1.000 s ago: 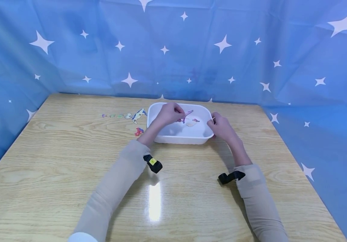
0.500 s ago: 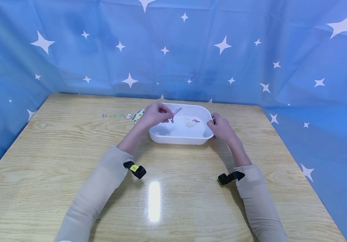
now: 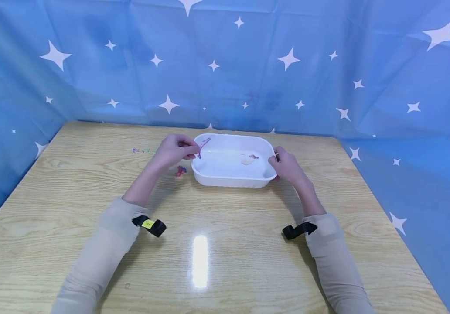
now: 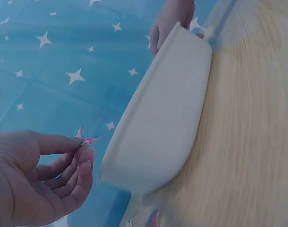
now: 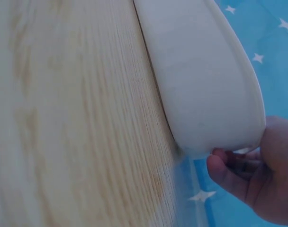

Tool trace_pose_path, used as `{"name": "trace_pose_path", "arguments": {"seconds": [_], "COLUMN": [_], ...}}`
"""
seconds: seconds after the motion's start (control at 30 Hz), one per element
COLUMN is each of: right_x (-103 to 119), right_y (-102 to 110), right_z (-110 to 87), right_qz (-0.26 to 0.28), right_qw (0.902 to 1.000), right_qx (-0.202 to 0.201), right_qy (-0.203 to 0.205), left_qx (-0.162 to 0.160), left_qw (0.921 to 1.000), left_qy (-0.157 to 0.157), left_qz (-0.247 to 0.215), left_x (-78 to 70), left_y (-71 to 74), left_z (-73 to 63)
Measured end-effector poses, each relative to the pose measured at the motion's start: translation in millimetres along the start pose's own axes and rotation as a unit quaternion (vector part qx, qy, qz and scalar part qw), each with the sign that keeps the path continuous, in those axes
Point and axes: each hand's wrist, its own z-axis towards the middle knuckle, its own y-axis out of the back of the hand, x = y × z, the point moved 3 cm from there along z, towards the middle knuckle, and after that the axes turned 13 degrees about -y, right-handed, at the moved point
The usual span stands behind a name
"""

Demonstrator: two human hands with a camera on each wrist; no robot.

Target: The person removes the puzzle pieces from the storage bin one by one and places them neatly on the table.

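My left hand [image 3: 173,150] pinches a thin, flat pink-and-purple piece [image 3: 204,146] between thumb and fingertips, at the left rim of a white plastic tub [image 3: 229,181]. In the left wrist view, this piece [image 4: 89,141] looks shiny and pointed, just beside the tub's outer wall [image 4: 156,116]. My right hand [image 3: 285,165] grips the tub's right end; the right wrist view has the thumb and fingers around the rim. Inside the tub lie a small pinkish piece [image 3: 253,156] and a pale beige piece [image 3: 247,162].
Left of the tub, a red-and-blue piece [image 3: 180,171] lies on the wooden table [image 3: 240,244]. Small coloured pieces [image 3: 135,150] form a row farther left, partly hidden behind my left hand. A blue star-patterned cloth [image 3: 225,78] hangs behind the table.
My left hand has moved left from the tub's middle to its left rim, carrying the pink-and-purple piece. My right hand stays on the tub, which has hardly moved.
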Motion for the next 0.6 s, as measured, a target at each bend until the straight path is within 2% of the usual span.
{"name": "trace_pose_path", "arguments": {"seconds": [0.33,0.6], "right_x": [0.2,1.2], "right_y": [-0.4,0.2], "right_z": [-2.2,-2.6], "right_qz": [0.001,0.0], "right_qw": [1.0,0.9999], "right_qx": [0.005,0.01], "right_qy": [0.003,0.001], "left_qx": [0.002,0.023], "left_qw": [0.9983,0.9919], "left_qy": [0.019,0.076], "left_qz": [0.054,0.099], "left_x": [17.6,31.9], "left_y": [38.0,59.9], "left_z": [-23.7,-39.4]}}
